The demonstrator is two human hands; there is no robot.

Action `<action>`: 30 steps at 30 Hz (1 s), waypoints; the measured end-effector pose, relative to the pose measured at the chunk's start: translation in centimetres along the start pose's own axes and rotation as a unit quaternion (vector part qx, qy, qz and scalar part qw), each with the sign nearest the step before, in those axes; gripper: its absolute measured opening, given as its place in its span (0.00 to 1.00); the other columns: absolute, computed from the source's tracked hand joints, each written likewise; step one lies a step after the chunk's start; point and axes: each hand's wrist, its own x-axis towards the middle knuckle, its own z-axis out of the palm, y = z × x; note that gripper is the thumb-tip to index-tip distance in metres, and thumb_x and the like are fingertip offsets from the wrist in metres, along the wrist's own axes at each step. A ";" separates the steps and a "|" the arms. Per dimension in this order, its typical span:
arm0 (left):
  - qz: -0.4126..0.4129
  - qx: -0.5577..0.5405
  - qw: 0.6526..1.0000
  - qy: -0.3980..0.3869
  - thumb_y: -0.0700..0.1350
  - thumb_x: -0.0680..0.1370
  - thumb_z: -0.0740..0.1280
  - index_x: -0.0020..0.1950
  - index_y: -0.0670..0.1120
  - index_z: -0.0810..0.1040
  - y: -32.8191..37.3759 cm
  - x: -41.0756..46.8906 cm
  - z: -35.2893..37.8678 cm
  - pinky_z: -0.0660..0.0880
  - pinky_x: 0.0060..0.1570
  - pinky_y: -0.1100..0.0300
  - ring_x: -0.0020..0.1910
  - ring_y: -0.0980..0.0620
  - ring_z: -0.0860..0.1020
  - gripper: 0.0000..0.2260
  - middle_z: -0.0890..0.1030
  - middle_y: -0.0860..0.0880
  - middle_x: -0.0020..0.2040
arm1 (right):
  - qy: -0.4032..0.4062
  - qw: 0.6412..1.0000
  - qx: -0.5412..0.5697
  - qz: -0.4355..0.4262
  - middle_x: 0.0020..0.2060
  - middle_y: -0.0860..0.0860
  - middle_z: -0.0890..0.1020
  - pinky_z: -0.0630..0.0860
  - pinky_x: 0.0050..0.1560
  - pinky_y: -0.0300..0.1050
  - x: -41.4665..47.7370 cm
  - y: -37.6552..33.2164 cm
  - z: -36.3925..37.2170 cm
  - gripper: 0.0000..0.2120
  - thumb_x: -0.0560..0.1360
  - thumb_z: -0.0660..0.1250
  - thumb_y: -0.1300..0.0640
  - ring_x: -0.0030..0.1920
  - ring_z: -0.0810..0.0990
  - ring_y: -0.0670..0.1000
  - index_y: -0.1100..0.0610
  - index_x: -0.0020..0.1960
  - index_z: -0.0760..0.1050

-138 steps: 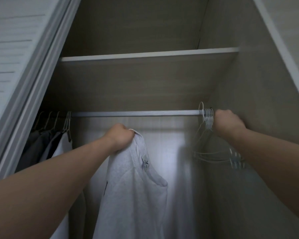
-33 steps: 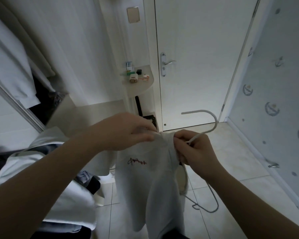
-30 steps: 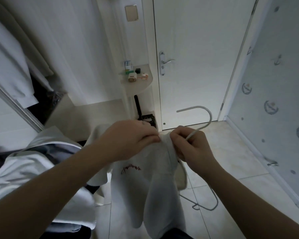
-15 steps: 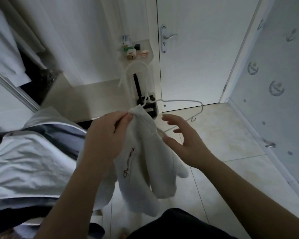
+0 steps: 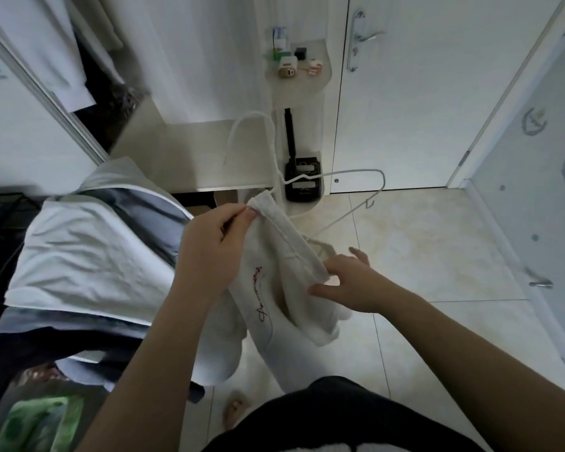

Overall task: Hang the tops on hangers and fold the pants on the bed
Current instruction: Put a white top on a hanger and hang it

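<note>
White top [image 5: 268,288]: centre of frame, held above the tiled floor [image 5: 437,256], red script on its front.
Left hand [image 5: 216,252]: pinched the top's upper edge between thumb and fingers.
Right hand [image 5: 349,282]: gripped the same edge lower right.
Wire hanger [image 5: 340,172]: partly inside the top, hook rising above centre.
Bedding [image 5: 79,256]: left of frame.

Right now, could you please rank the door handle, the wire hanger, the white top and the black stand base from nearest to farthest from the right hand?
1. white top: touching the fingers of the right hand, on its left.
2. wire hanger: just beyond, its lower end inside the top.
3. black stand base: farther ahead, low down.
4. door handle: farthest, at the top of the view.
</note>
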 end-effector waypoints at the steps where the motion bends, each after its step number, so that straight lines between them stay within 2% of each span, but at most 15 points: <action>1: -0.001 0.001 1.000 -0.001 0.50 0.81 0.65 0.45 0.59 0.80 -0.4 -0.1 -0.2 0.68 0.35 0.73 0.36 0.59 0.78 0.08 0.81 0.60 0.37 | 0.004 0.999 -0.035 0.002 0.46 0.42 0.81 0.43 0.77 0.59 0.0 0.8 0.1 0.13 0.77 0.65 0.36 0.61 0.74 0.46 0.45 0.48 0.75; 3: -0.010 0.000 1.000 -0.006 0.50 0.81 0.65 0.47 0.58 0.82 -1.4 -0.2 -0.7 0.70 0.35 0.71 0.38 0.58 0.79 0.07 0.82 0.59 0.38 | 0.011 0.997 -0.082 0.003 0.55 0.40 0.81 0.32 0.74 0.64 -0.1 2.4 -0.1 0.12 0.78 0.63 0.37 0.74 0.64 0.45 0.42 0.53 0.76; 5: -0.016 0.006 1.000 -0.020 0.50 0.81 0.66 0.48 0.58 0.83 -2.3 -0.4 -1.2 0.74 0.38 0.65 0.39 0.57 0.80 0.06 0.82 0.59 0.39 | 0.030 0.990 -0.140 0.006 0.60 0.38 0.79 0.29 0.72 0.68 -0.4 3.9 -0.6 0.12 0.80 0.60 0.39 0.78 0.57 0.46 0.42 0.58 0.77; 8: -0.015 0.023 0.999 -0.047 0.47 0.81 0.68 0.44 0.62 0.80 -3.1 -0.6 -2.0 0.74 0.36 0.60 0.37 0.56 0.79 0.10 0.82 0.59 0.39 | 0.060 0.979 -0.195 0.026 0.65 0.35 0.76 0.29 0.71 0.69 -1.0 5.9 -1.4 0.14 0.81 0.59 0.40 0.80 0.53 0.49 0.42 0.62 0.76; 10: -0.020 0.026 0.997 -0.065 0.46 0.81 0.68 0.43 0.66 0.79 -3.3 -0.8 -2.5 0.72 0.36 0.61 0.36 0.58 0.79 0.14 0.82 0.62 0.37 | 0.078 0.979 -0.181 0.048 0.63 0.35 0.77 0.33 0.74 0.67 -1.4 7.0 -1.8 0.13 0.81 0.59 0.41 0.78 0.58 0.48 0.42 0.62 0.76; 12: -0.034 0.011 0.996 -0.081 0.46 0.80 0.69 0.40 0.67 0.79 -3.5 -1.0 -2.9 0.72 0.35 0.60 0.36 0.55 0.79 0.16 0.83 0.60 0.36 | 0.103 0.982 -0.145 0.060 0.58 0.37 0.80 0.46 0.75 0.61 -1.5 7.9 -2.2 0.11 0.81 0.60 0.43 0.73 0.67 0.47 0.42 0.59 0.77; 15: -0.052 -0.018 0.993 -0.101 0.47 0.80 0.70 0.40 0.72 0.81 -3.5 -1.2 -2.9 0.75 0.37 0.55 0.36 0.50 0.79 0.18 0.84 0.55 0.37 | 0.127 0.987 -0.087 0.053 0.49 0.42 0.81 0.65 0.61 0.52 -1.3 8.2 -3.0 0.09 0.81 0.61 0.45 0.57 0.77 0.50 0.46 0.53 0.77; 17: -0.047 -0.034 0.994 -0.097 0.46 0.80 0.70 0.42 0.74 0.81 -3.6 -1.3 -2.8 0.76 0.37 0.59 0.37 0.52 0.80 0.19 0.84 0.56 0.37 | 0.143 0.988 -0.042 0.044 0.47 0.44 0.82 0.72 0.56 0.52 -1.0 8.0 -3.3 0.06 0.81 0.64 0.49 0.51 0.79 0.51 0.49 0.52 0.78; 20: -0.043 -0.060 0.994 -0.084 0.43 0.80 0.70 0.43 0.73 0.82 -3.7 -1.3 -3.1 0.75 0.36 0.69 0.38 0.57 0.81 0.20 0.84 0.60 0.38 | 0.159 0.987 0.003 0.027 0.46 0.44 0.82 0.74 0.52 0.48 -0.5 7.7 -3.9 0.04 0.79 0.68 0.53 0.49 0.79 0.51 0.51 0.51 0.80; 23: -0.047 -0.103 0.990 -0.080 0.43 0.79 0.70 0.42 0.71 0.83 -3.7 -1.3 -3.3 0.74 0.38 0.73 0.39 0.63 0.81 0.19 0.85 0.60 0.39 | 0.157 0.987 0.017 0.039 0.49 0.43 0.81 0.73 0.58 0.52 -0.2 7.6 -4.6 0.05 0.79 0.68 0.51 0.53 0.77 0.51 0.50 0.52 0.80; 26: -0.066 -0.146 0.984 -0.071 0.47 0.76 0.69 0.41 0.68 0.85 -3.5 -1.3 -3.5 0.75 0.38 0.72 0.38 0.63 0.80 0.14 0.85 0.57 0.38 | 0.154 0.987 0.019 0.032 0.51 0.40 0.79 0.70 0.60 0.53 -0.2 7.6 -5.0 0.04 0.79 0.68 0.49 0.57 0.76 0.52 0.48 0.52 0.78; 28: -0.068 -0.139 0.986 -0.067 0.46 0.77 0.70 0.41 0.68 0.84 -3.8 -1.3 -3.7 0.75 0.38 0.72 0.38 0.63 0.81 0.15 0.85 0.57 0.38 | 0.167 0.985 0.044 0.012 0.49 0.39 0.78 0.70 0.55 0.46 -0.4 7.5 -5.3 0.02 0.78 0.70 0.52 0.54 0.76 0.49 0.46 0.50 0.77; 30: -0.064 -0.099 0.990 -0.080 0.43 0.80 0.70 0.41 0.69 0.84 -4.0 -1.3 -3.9 0.76 0.36 0.68 0.38 0.62 0.81 0.18 0.84 0.58 0.38 | 0.181 0.981 0.073 -0.002 0.48 0.40 0.80 0.71 0.52 0.42 -0.6 7.4 -5.7 0.04 0.78 0.71 0.55 0.50 0.77 0.42 0.47 0.48 0.77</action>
